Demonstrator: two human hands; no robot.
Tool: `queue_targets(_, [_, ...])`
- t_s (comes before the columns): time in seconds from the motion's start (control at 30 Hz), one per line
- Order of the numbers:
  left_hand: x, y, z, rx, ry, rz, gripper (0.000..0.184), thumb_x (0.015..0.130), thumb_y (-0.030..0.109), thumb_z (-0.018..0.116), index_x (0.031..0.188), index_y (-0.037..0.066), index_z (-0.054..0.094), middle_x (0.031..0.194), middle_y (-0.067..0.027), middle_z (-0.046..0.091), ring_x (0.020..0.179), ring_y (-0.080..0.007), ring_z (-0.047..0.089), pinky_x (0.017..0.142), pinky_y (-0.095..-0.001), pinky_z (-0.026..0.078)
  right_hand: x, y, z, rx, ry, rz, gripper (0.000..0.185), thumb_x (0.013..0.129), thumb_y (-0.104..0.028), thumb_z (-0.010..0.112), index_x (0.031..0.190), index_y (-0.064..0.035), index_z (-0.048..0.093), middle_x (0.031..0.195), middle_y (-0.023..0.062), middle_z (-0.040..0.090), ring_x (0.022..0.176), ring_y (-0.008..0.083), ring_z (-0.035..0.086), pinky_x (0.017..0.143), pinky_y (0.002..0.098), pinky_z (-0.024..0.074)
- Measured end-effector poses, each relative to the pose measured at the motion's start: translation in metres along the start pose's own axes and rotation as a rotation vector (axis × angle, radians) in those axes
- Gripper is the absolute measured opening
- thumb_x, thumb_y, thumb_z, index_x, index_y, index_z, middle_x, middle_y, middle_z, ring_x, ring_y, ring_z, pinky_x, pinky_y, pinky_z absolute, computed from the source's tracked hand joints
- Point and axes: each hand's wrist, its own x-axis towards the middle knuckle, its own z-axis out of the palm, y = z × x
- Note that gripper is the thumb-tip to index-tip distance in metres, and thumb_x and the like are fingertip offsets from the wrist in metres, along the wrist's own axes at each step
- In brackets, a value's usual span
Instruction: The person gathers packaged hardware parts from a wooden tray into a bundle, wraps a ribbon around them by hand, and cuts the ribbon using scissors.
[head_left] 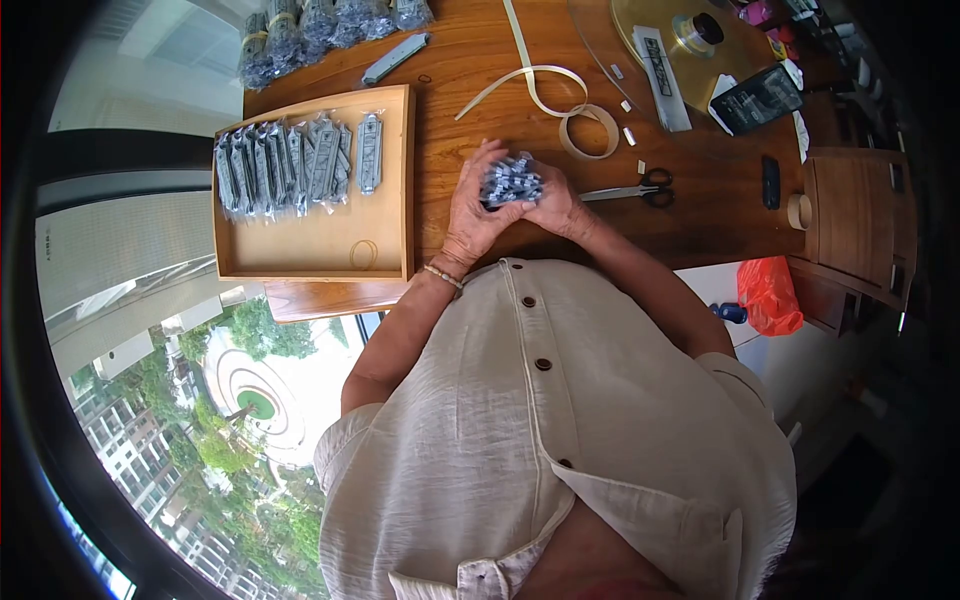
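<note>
Both hands are wrapped round a bundle of grey-blue plastic packets [512, 182], seen end-on and slightly blurred, above the wooden table [450, 130]. My left hand [472, 205], with a beaded bracelet on its wrist, grips the bundle from the left. From the right, my right hand [556, 200] closes on it, the thumbs coming close together at the near side. Left of my hands stands a shallow wooden tray [300, 262]. It holds a row of similar clear-wrapped packets [275, 168], one separate packet [369, 155] and yellowish rubber bands [364, 254].
At the back left lie several banded bundles [320, 25] and a single packet [395, 60]. Scissors [640, 190], a tape roll [590, 133] with a loose strip, and a phone [755, 100] lie to the right. A wooden chair [860, 220] and red bag [770, 298] stand beyond.
</note>
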Motion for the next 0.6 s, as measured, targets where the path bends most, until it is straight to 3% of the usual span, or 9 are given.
queue_targets(0.13, [0.002,-0.001,0.002,-0.119,0.01,-0.048,0.068,0.065,0.025,0.086,0.124,0.005,0.057,0.14,-0.0187,0.047,0.137,-0.0348,0.037,0.113,-0.0418,0.03,0.0,0.001,0.003,-0.008,-0.006,-0.014,0.043,0.074,-0.018,0.078,0.111,-0.0057,0.06,0.103,0.0143,0.067,0.095,0.0339,0.066,0.083,0.0389,0.0531])
queue_targets(0.17, [0.003,0.003,0.005,-0.151,0.078,-0.034,0.057,0.072,0.022,0.084,0.121,0.005,0.06,0.131,-0.0153,0.056,0.128,-0.0305,0.049,0.108,-0.0401,0.037,0.003,-0.001,0.0,-0.041,-0.04,-0.004,0.042,0.074,-0.018,0.078,0.11,-0.0053,0.06,0.103,0.0147,0.067,0.095,0.0343,0.066,0.082,0.0393,0.0532])
queue_targets(0.23, [0.006,0.02,0.0,-0.463,0.061,-0.328,0.05,0.076,0.018,0.081,0.119,0.005,0.061,0.121,-0.0109,0.062,0.117,-0.0255,0.057,0.102,-0.0378,0.042,0.012,-0.017,-0.006,-0.031,-0.08,-0.015,0.042,0.073,-0.021,0.077,0.107,-0.003,0.06,0.097,0.0169,0.068,0.091,0.0365,0.066,0.079,0.0416,0.0533])
queue_targets(0.3, [0.008,0.024,-0.005,-0.759,0.082,-0.523,0.042,0.084,0.015,0.075,0.121,0.006,0.058,0.11,-0.0054,0.066,0.103,-0.0165,0.061,0.092,-0.0336,0.049,0.027,-0.054,-0.022,-0.13,-0.18,0.137,0.043,0.072,-0.023,0.077,0.107,-0.0021,0.06,0.095,0.0178,0.067,0.09,0.0369,0.066,0.078,0.0425,0.0531])
queue_targets(0.4, [0.015,0.039,-0.011,-1.115,0.177,-0.571,0.038,0.087,0.015,0.071,0.121,0.006,0.057,0.111,-0.0054,0.065,0.103,-0.019,0.061,0.093,-0.0362,0.049,0.037,-0.071,-0.024,-0.186,-0.201,0.203,0.05,0.072,-0.026,0.076,0.107,0.0033,0.055,0.092,0.0234,0.066,0.087,0.0408,0.065,0.076,0.0458,0.0521])
queue_targets(0.5, [0.014,0.048,-0.013,-1.227,0.243,-0.593,0.038,0.089,0.018,0.068,0.123,0.006,0.055,0.112,-0.0073,0.065,0.104,-0.0234,0.062,0.097,-0.0412,0.048,0.036,-0.085,-0.019,-0.225,-0.13,0.24,0.053,0.073,-0.028,0.077,0.101,0.0073,0.05,0.093,0.0302,0.063,0.088,0.0438,0.064,0.077,0.0472,0.0509])
queue_targets(0.6, [0.01,0.047,-0.015,-1.338,0.241,-0.635,0.038,0.09,0.02,0.068,0.123,0.006,0.055,0.113,-0.0089,0.065,0.104,-0.0253,0.062,0.099,-0.044,0.047,0.029,-0.083,-0.017,-0.098,-0.104,0.242,0.055,0.073,-0.031,0.078,0.101,0.0068,0.05,0.097,0.0304,0.062,0.091,0.0429,0.063,0.078,0.046,0.0508])
